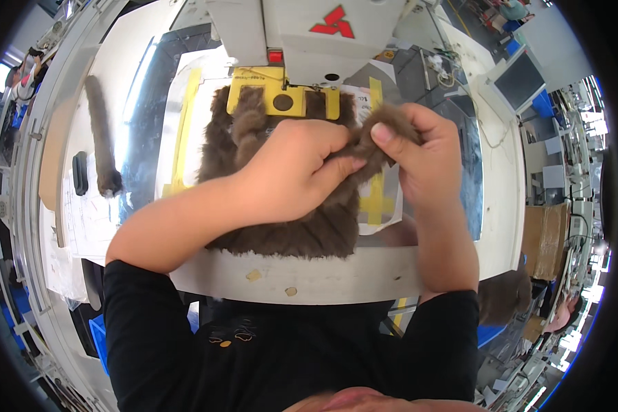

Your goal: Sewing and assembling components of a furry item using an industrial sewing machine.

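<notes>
A brown plush fur strip (pixel 384 154) is pinched between my two hands, above the right side of a larger brown fur panel (pixel 281 237). My left hand (pixel 299 168) is closed, its thumb and fingers gripping the strip's left part. Thumb on top, my right hand (pixel 429 151) grips the strip's right end, which bends up and over. The panel lies flat on the work surface, its far edge under a yellow plate (pixel 285 103) with cutouts. Another narrow fur piece (pixel 249 123) rests on the panel's left side, partly hidden by my left hand.
The white sewing machine head (pixel 323 41) stands just beyond the yellow plate. Left on the table lie a long fur strip (pixel 101 137) and a small black oval object (pixel 80 173). A screen (pixel 518 79) and a cardboard box (pixel 546 240) are at the right.
</notes>
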Demonstrator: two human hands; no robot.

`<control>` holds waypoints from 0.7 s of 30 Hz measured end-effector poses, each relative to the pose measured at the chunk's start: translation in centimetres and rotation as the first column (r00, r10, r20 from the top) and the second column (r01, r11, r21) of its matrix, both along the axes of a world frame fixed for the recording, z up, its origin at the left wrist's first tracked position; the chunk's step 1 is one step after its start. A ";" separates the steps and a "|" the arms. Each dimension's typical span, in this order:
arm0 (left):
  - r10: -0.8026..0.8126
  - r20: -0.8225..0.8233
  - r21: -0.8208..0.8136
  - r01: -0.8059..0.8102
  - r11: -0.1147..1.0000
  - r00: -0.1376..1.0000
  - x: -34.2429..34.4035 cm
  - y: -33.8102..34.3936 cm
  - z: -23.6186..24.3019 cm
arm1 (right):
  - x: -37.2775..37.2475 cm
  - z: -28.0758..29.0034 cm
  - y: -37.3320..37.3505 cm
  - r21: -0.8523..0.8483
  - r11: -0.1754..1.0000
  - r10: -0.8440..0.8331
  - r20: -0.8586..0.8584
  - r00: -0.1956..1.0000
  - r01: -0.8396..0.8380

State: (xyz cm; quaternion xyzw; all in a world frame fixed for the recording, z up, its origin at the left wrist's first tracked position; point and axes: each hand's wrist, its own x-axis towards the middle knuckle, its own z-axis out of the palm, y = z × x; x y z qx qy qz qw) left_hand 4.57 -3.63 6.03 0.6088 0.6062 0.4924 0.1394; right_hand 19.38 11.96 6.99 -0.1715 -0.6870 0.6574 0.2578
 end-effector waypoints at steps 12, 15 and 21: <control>0.112 0.238 -0.329 -0.028 0.944 0.965 -3.0 1.3 -3.7 | -7.5 -5.2 6.2 -0.009 0.955 0.267 0.467 0.843 -0.298; -0.083 -0.048 -0.357 0.060 0.932 0.995 -4.4 0.8 -3.9 | -8.8 -5.7 5.7 0.046 0.964 0.226 0.363 0.904 -0.260; -0.114 -0.694 -0.243 -0.081 0.967 0.711 -4.3 0.3 -4.3 | -9.6 -4.4 4.1 0.276 0.921 0.093 0.531 0.842 -0.276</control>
